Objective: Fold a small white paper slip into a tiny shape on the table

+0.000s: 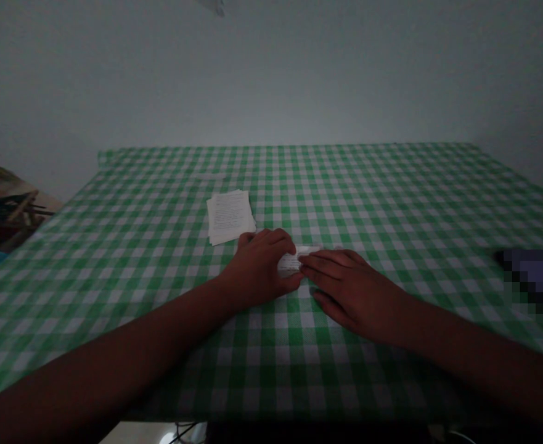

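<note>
A small folded piece of printed paper point(289, 264) lies on the checked tablecloth in front of me. My left hand point(262, 266) curves round its left end, thumb at the near edge and fingers at the far edge. Over the paper's right part, my right hand point(352, 287) lies flat with its fingers stretched out, and they hide some of it. Just beyond my left hand sits a loose stack of printed sheets point(229, 216), its edges uneven.
The green and white tablecloth point(391, 203) covers the table up to a plain wall point(271, 74). A thin white strip point(210, 176) lies farther back. At the right edge is a dark, pixelated object point(539, 277). Cables point(183, 431) show below the front edge.
</note>
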Action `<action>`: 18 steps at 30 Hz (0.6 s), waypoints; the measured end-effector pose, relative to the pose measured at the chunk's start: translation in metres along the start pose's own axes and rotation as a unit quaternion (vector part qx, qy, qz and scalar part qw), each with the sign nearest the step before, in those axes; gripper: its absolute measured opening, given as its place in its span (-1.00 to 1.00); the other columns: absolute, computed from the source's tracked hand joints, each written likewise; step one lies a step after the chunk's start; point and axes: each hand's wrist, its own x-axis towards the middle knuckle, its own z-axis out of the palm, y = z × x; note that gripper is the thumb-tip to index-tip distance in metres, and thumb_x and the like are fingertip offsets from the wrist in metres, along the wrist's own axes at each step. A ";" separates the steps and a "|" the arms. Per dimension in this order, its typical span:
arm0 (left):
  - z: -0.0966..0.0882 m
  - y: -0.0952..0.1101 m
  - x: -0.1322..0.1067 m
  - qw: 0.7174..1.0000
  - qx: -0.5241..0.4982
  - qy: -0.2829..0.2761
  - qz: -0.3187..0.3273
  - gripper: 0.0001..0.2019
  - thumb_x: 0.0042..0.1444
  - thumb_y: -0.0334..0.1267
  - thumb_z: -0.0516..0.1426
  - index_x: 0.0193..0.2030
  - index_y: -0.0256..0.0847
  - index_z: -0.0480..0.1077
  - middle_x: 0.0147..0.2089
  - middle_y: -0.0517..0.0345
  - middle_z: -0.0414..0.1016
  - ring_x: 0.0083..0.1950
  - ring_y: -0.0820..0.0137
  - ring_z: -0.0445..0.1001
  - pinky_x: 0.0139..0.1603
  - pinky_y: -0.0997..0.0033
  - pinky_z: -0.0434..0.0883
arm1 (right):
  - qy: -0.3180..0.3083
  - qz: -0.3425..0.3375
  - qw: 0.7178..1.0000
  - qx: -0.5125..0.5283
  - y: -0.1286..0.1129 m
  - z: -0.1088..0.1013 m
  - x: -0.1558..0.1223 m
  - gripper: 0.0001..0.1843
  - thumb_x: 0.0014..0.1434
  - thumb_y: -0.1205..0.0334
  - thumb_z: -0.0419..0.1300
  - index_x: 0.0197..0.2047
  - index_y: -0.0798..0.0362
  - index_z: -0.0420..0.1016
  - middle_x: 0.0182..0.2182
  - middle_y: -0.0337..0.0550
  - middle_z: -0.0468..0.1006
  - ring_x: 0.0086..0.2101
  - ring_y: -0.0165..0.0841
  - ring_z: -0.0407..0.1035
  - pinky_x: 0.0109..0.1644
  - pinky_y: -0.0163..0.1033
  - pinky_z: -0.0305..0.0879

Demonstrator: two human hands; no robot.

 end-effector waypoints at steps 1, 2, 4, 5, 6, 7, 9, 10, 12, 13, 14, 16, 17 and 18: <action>0.000 0.000 0.000 1.000 0.000 -0.001 0.003 -0.67 0.04 -0.10 0.27 -0.08 -0.11 0.38 0.06 0.13 0.47 0.09 0.17 0.40 0.09 0.07 0.15 | 0.000 0.000 1.000 0.002 0.000 0.000 0.000 -0.56 0.37 0.24 0.02 0.25 0.14 0.37 0.26 0.03 0.39 0.24 -0.10 0.21 0.28 0.18 0.20; 0.000 -0.001 0.000 1.000 0.000 -0.003 0.005 -0.67 0.03 -0.10 0.27 -0.08 -0.11 0.38 0.06 0.14 0.47 0.08 0.17 0.40 0.09 0.06 0.15 | -0.001 0.000 1.000 0.005 0.000 0.000 0.000 -0.56 0.37 0.24 0.02 0.25 0.14 0.37 0.26 0.03 0.39 0.24 -0.11 0.22 0.28 0.18 0.19; 0.000 -0.003 0.000 1.000 -0.003 -0.009 0.008 -0.64 0.02 -0.05 0.28 -0.07 -0.10 0.38 0.08 0.13 0.46 0.09 0.15 0.40 0.10 0.05 0.15 | 0.000 -0.001 1.000 0.014 0.000 0.000 0.000 -0.56 0.36 0.24 0.03 0.26 0.13 0.37 0.25 0.03 0.40 0.24 -0.11 0.23 0.28 0.18 0.20; 0.000 -0.005 0.000 1.000 -0.006 -0.013 0.009 -0.61 0.01 -0.02 0.29 -0.06 -0.10 0.38 0.09 0.12 0.46 0.10 0.14 0.39 0.11 0.05 0.15 | -0.001 0.000 1.000 0.019 0.001 0.000 -0.001 -0.55 0.36 0.24 0.04 0.27 0.12 0.36 0.25 0.03 0.40 0.24 -0.11 0.23 0.28 0.18 0.20; 0.000 -0.007 0.000 1.000 -0.010 -0.017 0.012 -0.58 0.00 0.00 0.30 -0.05 -0.10 0.38 0.10 0.10 0.45 0.12 0.13 0.39 0.12 0.04 0.15 | -0.002 0.002 1.000 0.022 0.001 0.000 -0.001 -0.55 0.36 0.24 0.04 0.27 0.12 0.35 0.25 0.03 0.40 0.24 -0.11 0.23 0.28 0.19 0.20; -0.001 -0.009 -0.001 1.000 -0.016 -0.021 0.017 -0.55 -0.01 0.02 0.31 -0.03 -0.09 0.37 0.12 0.10 0.45 0.14 0.12 0.38 0.13 0.04 0.15 | -0.004 0.004 1.000 0.025 0.001 0.000 -0.001 -0.54 0.36 0.24 0.04 0.28 0.12 0.34 0.25 0.03 0.40 0.24 -0.10 0.23 0.28 0.20 0.19; -0.003 -0.012 -0.002 0.999 -0.026 -0.030 0.031 -0.52 -0.01 0.01 0.31 0.02 -0.07 0.36 0.15 0.10 0.42 0.19 0.11 0.35 0.16 0.05 0.14 | -0.011 0.010 0.999 0.029 0.001 -0.001 0.000 -0.53 0.37 0.23 0.03 0.30 0.12 0.33 0.26 0.04 0.39 0.24 -0.10 0.23 0.28 0.21 0.19; -0.005 -0.013 -0.003 0.998 -0.030 -0.033 0.038 -0.53 0.01 -0.02 0.30 0.04 -0.06 0.36 0.16 0.11 0.42 0.20 0.12 0.35 0.17 0.06 0.15 | -0.015 0.012 0.999 0.030 0.001 -0.001 0.000 -0.53 0.37 0.22 0.02 0.30 0.12 0.32 0.26 0.04 0.38 0.24 -0.10 0.23 0.29 0.22 0.18; -0.006 -0.015 -0.004 0.998 -0.035 -0.037 0.045 -0.60 0.08 -0.08 0.25 0.05 -0.06 0.36 0.17 0.12 0.41 0.21 0.14 0.35 0.18 0.07 0.15 | -0.019 0.009 0.999 0.031 0.002 -0.001 0.000 -0.53 0.38 0.21 0.00 0.30 0.12 0.32 0.27 0.03 0.38 0.24 -0.11 0.23 0.29 0.20 0.18; -0.007 -0.015 -0.004 0.998 -0.036 -0.036 0.045 -0.65 0.12 -0.10 0.21 0.05 -0.06 0.36 0.16 0.12 0.42 0.20 0.16 0.36 0.17 0.08 0.16 | -0.020 0.007 0.999 0.030 0.002 -0.001 0.000 -0.53 0.39 0.21 0.00 0.31 0.12 0.31 0.27 0.02 0.38 0.24 -0.11 0.22 0.30 0.19 0.18; -0.006 -0.015 -0.004 0.998 -0.037 -0.033 0.043 -0.69 0.16 -0.12 0.18 0.04 -0.07 0.36 0.15 0.11 0.42 0.19 0.17 0.36 0.17 0.08 0.16 | -0.019 0.006 0.999 0.028 0.002 -0.001 0.000 -0.53 0.39 0.20 -0.01 0.30 0.12 0.32 0.27 0.01 0.38 0.25 -0.12 0.22 0.30 0.18 0.18; -0.005 -0.014 -0.003 0.998 -0.033 -0.025 0.038 -0.72 0.19 -0.12 0.16 0.02 -0.08 0.36 0.13 0.12 0.44 0.17 0.18 0.38 0.15 0.08 0.16 | -0.014 0.005 1.000 0.022 0.002 -0.001 0.000 -0.53 0.40 0.20 -0.01 0.30 0.13 0.32 0.27 0.01 0.38 0.25 -0.13 0.22 0.30 0.16 0.18; -0.003 -0.013 -0.003 0.999 -0.030 -0.019 0.037 -0.72 0.19 -0.11 0.17 0.01 -0.08 0.37 0.12 0.12 0.44 0.16 0.18 0.38 0.14 0.09 0.16 | -0.012 0.005 1.000 0.020 0.002 0.000 0.000 -0.53 0.40 0.20 -0.01 0.30 0.14 0.32 0.27 0.01 0.38 0.24 -0.13 0.22 0.30 0.16 0.19; -0.002 -0.013 -0.003 0.999 -0.025 -0.015 0.036 -0.72 0.18 -0.10 0.18 0.01 -0.08 0.37 0.11 0.13 0.45 0.15 0.18 0.38 0.13 0.09 0.16 | -0.011 0.005 1.000 0.019 0.002 0.000 0.000 -0.54 0.39 0.21 -0.01 0.30 0.14 0.32 0.27 0.01 0.38 0.25 -0.12 0.22 0.30 0.17 0.18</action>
